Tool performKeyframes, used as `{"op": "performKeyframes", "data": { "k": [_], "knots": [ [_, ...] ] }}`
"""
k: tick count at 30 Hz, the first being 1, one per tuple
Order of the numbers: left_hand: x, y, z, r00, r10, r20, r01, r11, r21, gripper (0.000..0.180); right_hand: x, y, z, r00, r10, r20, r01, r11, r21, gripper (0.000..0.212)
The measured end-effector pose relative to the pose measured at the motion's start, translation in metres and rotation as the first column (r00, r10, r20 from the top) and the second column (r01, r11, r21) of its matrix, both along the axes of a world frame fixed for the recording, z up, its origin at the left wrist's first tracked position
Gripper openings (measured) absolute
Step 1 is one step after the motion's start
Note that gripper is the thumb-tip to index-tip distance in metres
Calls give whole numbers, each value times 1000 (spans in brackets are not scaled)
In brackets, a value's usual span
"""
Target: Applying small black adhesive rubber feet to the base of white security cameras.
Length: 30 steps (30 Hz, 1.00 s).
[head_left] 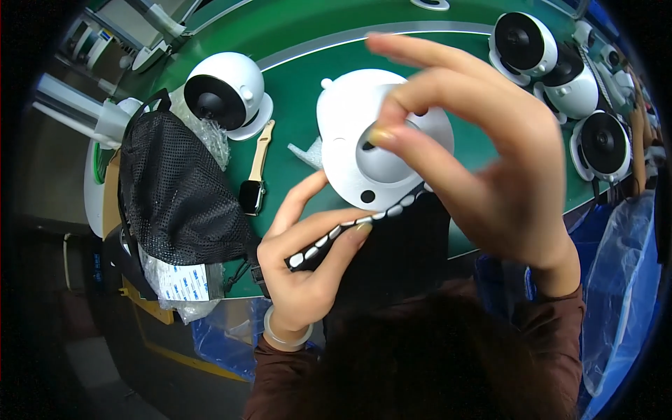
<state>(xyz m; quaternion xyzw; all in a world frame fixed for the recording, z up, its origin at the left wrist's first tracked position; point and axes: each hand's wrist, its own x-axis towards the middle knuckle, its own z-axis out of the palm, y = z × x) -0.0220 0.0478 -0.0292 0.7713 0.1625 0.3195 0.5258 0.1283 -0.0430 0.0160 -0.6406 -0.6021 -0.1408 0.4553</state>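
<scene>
A white rounded camera-like device lies on the green table with its round base facing up. A black round pad sits on the base rim, and another dark spot shows partly behind my fingers. Below the base, my left hand pinches a black strip with a row of white oval pieces between thumb and fingers. Over the base hovers my right hand, slightly blurred, thumb and index finger pressed together. At their tips is a small dark piece that looks like a black pad.
Left of the device lie a watch with a tan strap, a black mesh bag and clear bubble wrap. Another white device stands behind them. Several more, including one, stand at the right. Clear plastic sheeting hangs there.
</scene>
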Motion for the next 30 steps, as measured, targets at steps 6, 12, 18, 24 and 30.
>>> {"op": "performKeyframes", "data": {
  "k": [6, 12, 18, 24, 30],
  "knots": [
    [13, 4, 2, 990, -51, 132, 48, 999, 25, 13, -6, 15, -3, 981, -10, -193, -19, 989, -146, 5],
    [14, 9, 1, 985, -98, 139, 85, 992, 96, 15, -10, 16, 0, 978, -59, -200, 20, 981, -191, 4],
    [15, 10, 0, 984, -99, 149, 81, 989, 123, 15, -10, 18, -3, 990, -71, -122, 48, 982, -183, 5],
    [15, 9, 0, 983, -97, 158, 78, 990, 122, 15, -11, 17, -1, 987, -58, -150, 30, 983, -182, 5],
    [15, 9, -2, 981, -91, 171, 75, 992, 98, 15, -11, 17, 0, 977, -65, -204, 22, 978, -208, 5]
  ]
}}
